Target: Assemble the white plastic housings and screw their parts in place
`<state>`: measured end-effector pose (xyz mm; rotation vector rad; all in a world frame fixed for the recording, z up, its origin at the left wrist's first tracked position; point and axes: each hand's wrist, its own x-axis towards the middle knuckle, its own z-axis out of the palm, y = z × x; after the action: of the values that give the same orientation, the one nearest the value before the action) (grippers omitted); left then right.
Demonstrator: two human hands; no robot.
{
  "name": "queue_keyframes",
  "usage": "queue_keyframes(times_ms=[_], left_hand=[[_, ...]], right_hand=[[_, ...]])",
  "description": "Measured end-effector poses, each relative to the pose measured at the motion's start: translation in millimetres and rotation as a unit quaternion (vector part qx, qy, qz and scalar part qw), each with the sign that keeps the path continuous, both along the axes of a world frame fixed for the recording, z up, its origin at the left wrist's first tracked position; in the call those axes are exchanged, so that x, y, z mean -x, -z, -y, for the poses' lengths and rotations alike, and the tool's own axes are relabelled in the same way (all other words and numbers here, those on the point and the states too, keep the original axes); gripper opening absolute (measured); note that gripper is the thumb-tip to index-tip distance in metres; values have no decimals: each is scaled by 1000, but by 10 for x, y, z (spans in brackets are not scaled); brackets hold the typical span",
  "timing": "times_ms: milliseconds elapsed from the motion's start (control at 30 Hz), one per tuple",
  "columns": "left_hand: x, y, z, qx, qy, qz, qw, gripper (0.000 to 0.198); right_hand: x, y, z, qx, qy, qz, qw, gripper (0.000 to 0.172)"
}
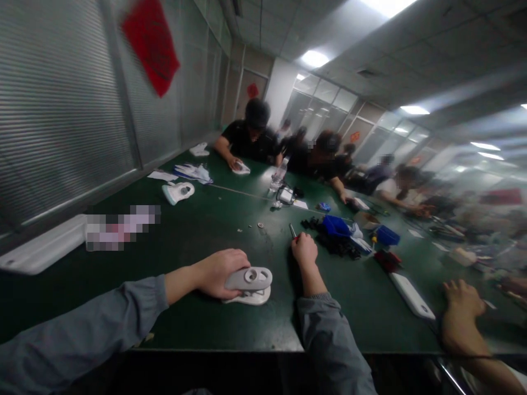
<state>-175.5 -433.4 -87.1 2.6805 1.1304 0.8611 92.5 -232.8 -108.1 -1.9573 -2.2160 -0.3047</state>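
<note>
My left hand [224, 271] is closed around a grey-and-white plastic housing [261, 280] near the table's front edge. The housing has a rounded end with a round recess in its grey upper part, and a white lower part sits under it. To the right, my right hand [306, 249] rests on the table, its fingers wrapped round a screwdriver [292, 231]. The metal shaft points away from me, and a bit of red shows by the fingers. Just beyond my hands lies a small round part [261, 225] with tinier pieces beside it.
Blue bins [335, 225] and black parts lie right of my right hand. A white long device [411, 296] is near a co-worker's hand [463, 299] at right. Another white housing [179, 192] and a long white case [45, 247] are at left. Co-workers sit across the green table [197, 219].
</note>
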Motion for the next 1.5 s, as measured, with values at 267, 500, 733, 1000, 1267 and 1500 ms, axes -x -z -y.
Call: queue_keyframes(times_ms=[267, 500, 733, 1000, 1267, 1500], left_hand=[[36, 66, -55, 37, 31, -12, 999, 32], [146, 168, -181, 10, -77, 9, 997, 37], [127, 171, -177, 23, -72, 17, 997, 41], [133, 165, -181, 23, -80, 23, 996, 42], [139, 187, -203, 32, -90, 33, 995, 43], [151, 189, -221, 40, -103, 38, 993, 43]], right_hand=[[-43, -25, 25, -19, 14, -18, 1000, 34], [259, 44, 244, -16, -50, -13, 999, 40], [305, 25, 316, 0, -71, -7, 997, 43], [299, 9, 339, 0, -62, -15, 998, 46], [301, 22, 334, -11, -59, -23, 998, 45], [309, 27, 312, 4, -109, -31, 994, 39]])
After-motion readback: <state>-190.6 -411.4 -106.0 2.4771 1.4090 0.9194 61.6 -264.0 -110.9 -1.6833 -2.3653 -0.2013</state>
